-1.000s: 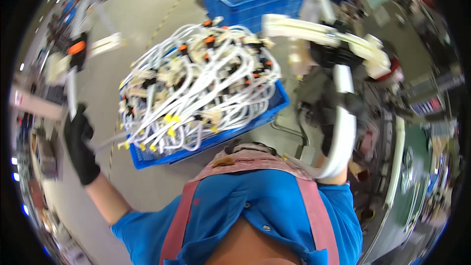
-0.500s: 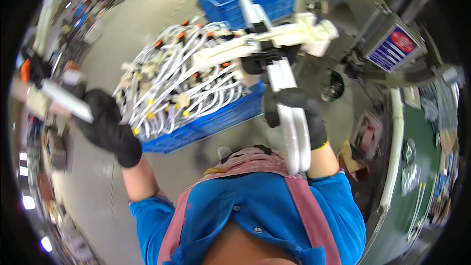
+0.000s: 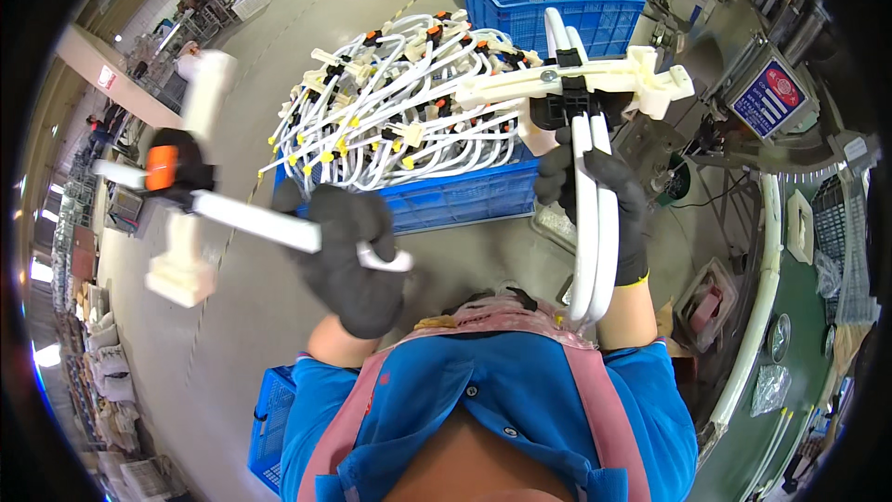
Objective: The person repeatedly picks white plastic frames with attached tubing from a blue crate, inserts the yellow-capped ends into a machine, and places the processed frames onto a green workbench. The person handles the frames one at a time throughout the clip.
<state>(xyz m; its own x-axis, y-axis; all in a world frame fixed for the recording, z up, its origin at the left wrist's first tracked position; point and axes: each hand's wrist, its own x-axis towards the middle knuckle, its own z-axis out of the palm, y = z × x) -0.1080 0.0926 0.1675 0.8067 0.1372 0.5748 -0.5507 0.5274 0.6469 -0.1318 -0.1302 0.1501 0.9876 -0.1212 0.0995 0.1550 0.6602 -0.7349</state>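
A white tube (image 3: 255,221) bearing a long cream plastic crossbar (image 3: 181,260) and black-and-orange joint (image 3: 177,165) is gripped by the black-gloved left hand (image 3: 351,256), while a twin-tubed white frame (image 3: 586,214) with a cream plastic bar (image 3: 506,85) is clasped by the black-gloved right hand (image 3: 629,209) near a heaped blue plastic crate (image 3: 460,200).

Left fingers (image 3: 360,214), right fingers (image 3: 613,173) curled

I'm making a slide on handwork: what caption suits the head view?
Gloved left hand and right hand hold white-tubed assemblies near a blue crate heaped with similar parts.
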